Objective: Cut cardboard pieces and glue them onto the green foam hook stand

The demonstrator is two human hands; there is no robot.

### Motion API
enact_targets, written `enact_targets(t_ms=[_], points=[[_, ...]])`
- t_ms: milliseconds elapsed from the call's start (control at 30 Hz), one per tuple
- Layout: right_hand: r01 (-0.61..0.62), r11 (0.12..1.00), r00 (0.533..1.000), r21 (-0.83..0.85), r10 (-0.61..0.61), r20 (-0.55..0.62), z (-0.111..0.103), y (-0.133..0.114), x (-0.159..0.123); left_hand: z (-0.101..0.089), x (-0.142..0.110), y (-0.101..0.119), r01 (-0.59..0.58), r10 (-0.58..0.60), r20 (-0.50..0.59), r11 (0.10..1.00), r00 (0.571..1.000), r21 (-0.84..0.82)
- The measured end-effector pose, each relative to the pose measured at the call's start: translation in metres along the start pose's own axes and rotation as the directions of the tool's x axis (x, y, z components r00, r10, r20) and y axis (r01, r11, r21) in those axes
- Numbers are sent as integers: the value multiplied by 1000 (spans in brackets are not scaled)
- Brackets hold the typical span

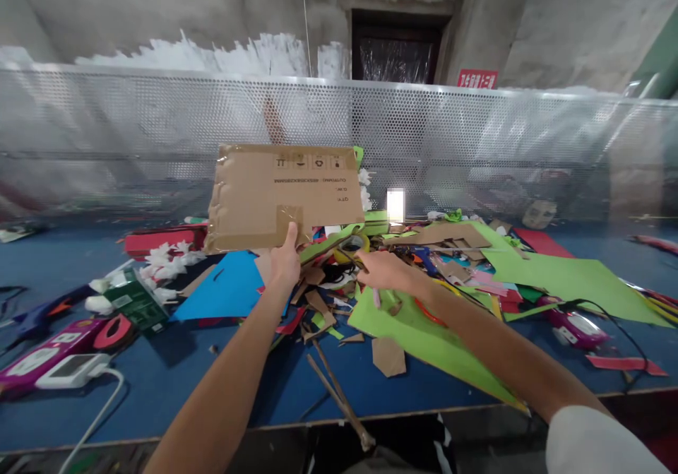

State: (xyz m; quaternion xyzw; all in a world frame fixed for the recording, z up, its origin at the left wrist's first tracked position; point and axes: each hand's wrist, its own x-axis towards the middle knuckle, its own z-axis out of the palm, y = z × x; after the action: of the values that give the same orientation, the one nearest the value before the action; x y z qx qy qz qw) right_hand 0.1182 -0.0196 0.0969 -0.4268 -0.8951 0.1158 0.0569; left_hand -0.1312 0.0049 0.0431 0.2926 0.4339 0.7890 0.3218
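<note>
My left hand [284, 261] grips the lower edge of a large brown cardboard sheet [280, 191] and holds it upright above the blue table [174, 375]; printed symbols and text show upside down on it. My right hand [385, 270] reaches into the heap of paper and cardboard scraps [339, 283], fingers curled near a yellow tape roll [354, 242]; what they hold is hidden. Under that wrist lies a bright green paper sheet [418, 333].
A blue paper sheet [233, 287], white paper flowers [167, 262], a green box [135, 304], a purple power strip with white plug [58, 361], a glue gun [575, 326], wooden sticks [339, 396] and another green sheet [572, 276] lie around. A perforated metal screen [477, 142] stands behind.
</note>
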Motion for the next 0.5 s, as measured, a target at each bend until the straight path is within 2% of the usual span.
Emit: enact_targets(t_ms=[67, 100, 167, 233, 400, 500], points=[[-13, 972, 999, 234, 3, 43, -8, 12, -7, 0, 0, 1, -3, 3, 11, 1000, 1000, -15], [-13, 930, 998, 366, -9, 59, -10, 18, -12, 1, -1, 1, -3, 3, 19, 1000, 1000, -22], [-16, 805, 998, 594, -20, 53, -14, 30, -24, 3, -5, 2, 2, -1, 30, 1000, 1000, -30], [-9, 667, 1000, 745, 9, 4, -15, 39, -35, 6, -11, 2, 18, -17, 35, 1000, 999, -20], [61, 345, 992, 937, 79, -94, -6, 55, -50, 17, -28, 0, 100, -101, 37, 994, 994, 36], [79, 179, 988, 981, 119, -101, 3, 65, -48, 18, -33, 0, 220, -225, 102, 974, 969, 58]])
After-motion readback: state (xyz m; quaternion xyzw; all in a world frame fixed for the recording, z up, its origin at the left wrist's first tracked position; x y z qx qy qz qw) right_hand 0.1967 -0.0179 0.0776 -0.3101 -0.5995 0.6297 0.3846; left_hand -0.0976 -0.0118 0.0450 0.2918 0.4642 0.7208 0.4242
